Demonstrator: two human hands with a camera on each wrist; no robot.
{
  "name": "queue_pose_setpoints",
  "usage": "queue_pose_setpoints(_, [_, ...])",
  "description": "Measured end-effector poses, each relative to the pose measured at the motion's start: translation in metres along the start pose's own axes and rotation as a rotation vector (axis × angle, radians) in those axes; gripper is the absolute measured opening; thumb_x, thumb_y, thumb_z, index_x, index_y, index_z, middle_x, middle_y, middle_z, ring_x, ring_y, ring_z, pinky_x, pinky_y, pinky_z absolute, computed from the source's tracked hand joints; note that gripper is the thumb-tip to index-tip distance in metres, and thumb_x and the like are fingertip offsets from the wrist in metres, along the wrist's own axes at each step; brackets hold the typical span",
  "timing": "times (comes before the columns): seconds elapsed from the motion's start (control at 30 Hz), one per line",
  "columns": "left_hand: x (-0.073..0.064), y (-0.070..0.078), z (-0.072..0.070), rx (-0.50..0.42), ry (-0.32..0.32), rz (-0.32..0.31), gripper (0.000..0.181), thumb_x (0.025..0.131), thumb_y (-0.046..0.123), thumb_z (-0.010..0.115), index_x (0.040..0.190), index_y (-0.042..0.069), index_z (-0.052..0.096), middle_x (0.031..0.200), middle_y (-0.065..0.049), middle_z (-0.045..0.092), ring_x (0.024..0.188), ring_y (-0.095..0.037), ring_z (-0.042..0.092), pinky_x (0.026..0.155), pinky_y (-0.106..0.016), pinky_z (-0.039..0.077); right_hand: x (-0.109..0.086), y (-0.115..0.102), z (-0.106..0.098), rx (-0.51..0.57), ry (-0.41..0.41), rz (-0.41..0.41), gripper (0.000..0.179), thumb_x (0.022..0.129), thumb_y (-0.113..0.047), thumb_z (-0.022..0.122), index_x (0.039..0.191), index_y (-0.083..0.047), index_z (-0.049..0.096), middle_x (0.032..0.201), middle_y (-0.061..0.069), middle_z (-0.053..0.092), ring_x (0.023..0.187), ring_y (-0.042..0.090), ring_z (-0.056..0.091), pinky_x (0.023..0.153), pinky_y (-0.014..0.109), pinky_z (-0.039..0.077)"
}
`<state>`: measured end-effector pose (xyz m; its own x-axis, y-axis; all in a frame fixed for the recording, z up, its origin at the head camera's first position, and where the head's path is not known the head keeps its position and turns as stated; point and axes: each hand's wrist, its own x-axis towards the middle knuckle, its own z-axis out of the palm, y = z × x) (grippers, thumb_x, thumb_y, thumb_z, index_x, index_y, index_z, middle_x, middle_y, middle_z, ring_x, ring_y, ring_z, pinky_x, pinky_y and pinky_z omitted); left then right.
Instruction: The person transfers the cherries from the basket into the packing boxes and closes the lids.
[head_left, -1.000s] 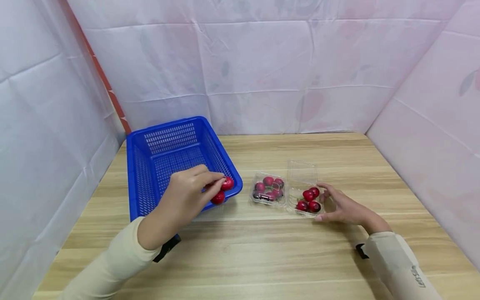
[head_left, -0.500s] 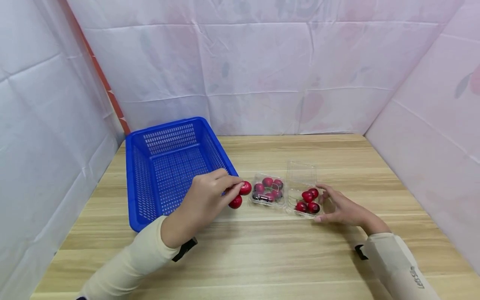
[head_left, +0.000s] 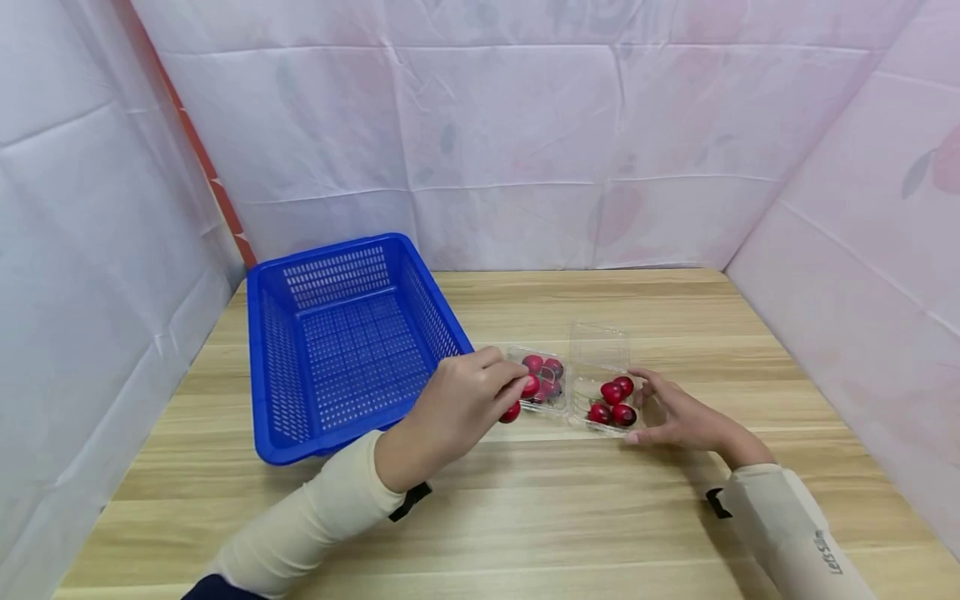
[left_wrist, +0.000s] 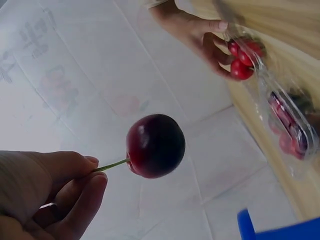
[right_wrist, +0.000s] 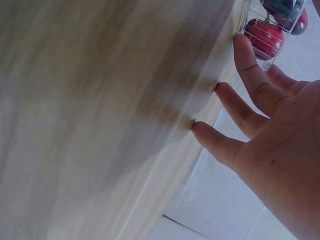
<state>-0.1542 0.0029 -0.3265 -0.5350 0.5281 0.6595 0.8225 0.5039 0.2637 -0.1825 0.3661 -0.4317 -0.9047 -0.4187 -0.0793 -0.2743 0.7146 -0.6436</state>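
Observation:
My left hand pinches a thin green cherry stem between thumb and fingertip. In the left wrist view a dark red cherry hangs on that stem. Two red cherries show by these fingers in the head view, one of them a lower cherry, overlapping the closed box. My right hand rests at the right side of an open clear plastic box, thumb at the front corner. Its fingers are spread and fairly straight, with some fingertips on the table. Several cherries lie in that box.
A closed clear box of cherries stands just left of the open one, whose raised lid leans back. A blue perforated basket sits at the left of the wooden table. Pale cloth walls surround the table.
My left hand has moved right with the cherries, from over the basket's right rim to in front of the closed box. The right hand has stayed by the open box.

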Motion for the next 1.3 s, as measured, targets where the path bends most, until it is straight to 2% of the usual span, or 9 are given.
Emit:
queue_pose_setpoints(0.1, [0.004, 0.002, 0.008, 0.009, 0.012, 0.021, 0.005, 0.085, 0.007, 0.071, 0.087, 0.007, 0.075, 0.072, -0.001, 0.064, 0.058, -0.007, 0.056, 0.053, -0.014, 0.045, 0.000, 0.000, 0.001, 0.003, 0.002, -0.006, 0.099, 0.073, -0.026, 0.084, 0.145, 0.002, 0.022, 0.108, 0.015, 0.050, 0.109, 0.035, 0.046, 0.096, 0.062, 0.030])
queue_pose_setpoints(0.27, [0.010, 0.005, 0.021, 0.003, 0.027, 0.045, 0.004, 0.086, 0.008, 0.070, 0.086, 0.008, 0.075, 0.079, -0.001, 0.068, 0.069, -0.010, 0.064, 0.064, -0.019, 0.054, 0.002, 0.002, 0.002, 0.001, 0.006, -0.016, 0.098, 0.073, -0.026, 0.084, 0.144, 0.003, 0.022, 0.107, 0.015, 0.051, 0.109, 0.035, 0.046, 0.096, 0.061, 0.030])
queue_pose_setpoints(0.33, [0.013, 0.006, 0.027, 0.001, 0.019, 0.050, 0.005, 0.086, 0.009, 0.070, 0.087, 0.009, 0.075, 0.083, -0.001, 0.070, 0.075, -0.010, 0.067, 0.070, -0.021, 0.055, 0.002, 0.002, 0.002, -0.002, 0.006, -0.017, 0.098, 0.073, -0.026, 0.084, 0.144, 0.003, 0.022, 0.107, 0.015, 0.051, 0.109, 0.034, 0.046, 0.096, 0.061, 0.030])
queue_pose_setpoints(0.47, [0.016, 0.009, 0.037, 0.006, -0.015, 0.065, 0.008, 0.089, 0.010, 0.067, 0.091, 0.009, 0.075, 0.085, 0.000, 0.069, 0.078, -0.009, 0.066, 0.072, -0.018, 0.053, 0.002, 0.000, 0.001, -0.003, 0.007, -0.014, 0.098, 0.073, -0.026, 0.084, 0.144, 0.003, 0.023, 0.107, 0.014, 0.051, 0.108, 0.034, 0.047, 0.096, 0.061, 0.030])
queue_pose_setpoints(0.57, [0.018, 0.011, 0.044, 0.020, -0.018, 0.078, 0.009, 0.090, 0.011, 0.066, 0.092, 0.009, 0.075, 0.084, 0.000, 0.068, 0.077, -0.008, 0.064, 0.071, -0.017, 0.052, 0.002, -0.002, 0.000, -0.001, 0.006, -0.008, 0.098, 0.073, -0.025, 0.084, 0.144, 0.003, 0.023, 0.107, 0.015, 0.051, 0.109, 0.035, 0.047, 0.097, 0.061, 0.030])
queue_pose_setpoints(0.8, [0.024, 0.012, 0.061, 0.037, 0.032, 0.098, 0.008, 0.089, 0.015, 0.068, 0.089, 0.011, 0.075, 0.078, 0.003, 0.066, 0.070, -0.006, 0.061, 0.063, -0.019, 0.050, 0.003, -0.004, -0.001, 0.005, -0.003, -0.003, 0.097, 0.075, -0.025, 0.083, 0.145, 0.003, 0.022, 0.108, 0.015, 0.051, 0.111, 0.036, 0.046, 0.097, 0.063, 0.030])
queue_pose_setpoints(1.0, [0.030, 0.010, 0.077, 0.052, 0.008, 0.070, 0.010, 0.092, 0.017, 0.065, 0.092, 0.014, 0.075, 0.082, 0.005, 0.067, 0.072, -0.004, 0.063, 0.063, -0.018, 0.050, 0.003, -0.003, -0.002, 0.005, -0.002, 0.005, 0.098, 0.075, -0.025, 0.083, 0.145, 0.002, 0.021, 0.108, 0.015, 0.050, 0.111, 0.037, 0.045, 0.097, 0.063, 0.030])
queue_pose_setpoints(1.3, [0.042, 0.003, 0.108, 0.028, -0.095, -0.017, 0.014, 0.094, 0.019, 0.062, 0.094, 0.014, 0.074, 0.085, 0.005, 0.067, 0.077, -0.004, 0.062, 0.067, -0.012, 0.048, 0.001, 0.003, 0.002, -0.001, 0.000, 0.013, 0.097, 0.075, -0.028, 0.082, 0.145, 0.002, 0.022, 0.108, 0.016, 0.049, 0.110, 0.036, 0.044, 0.094, 0.063, 0.031])
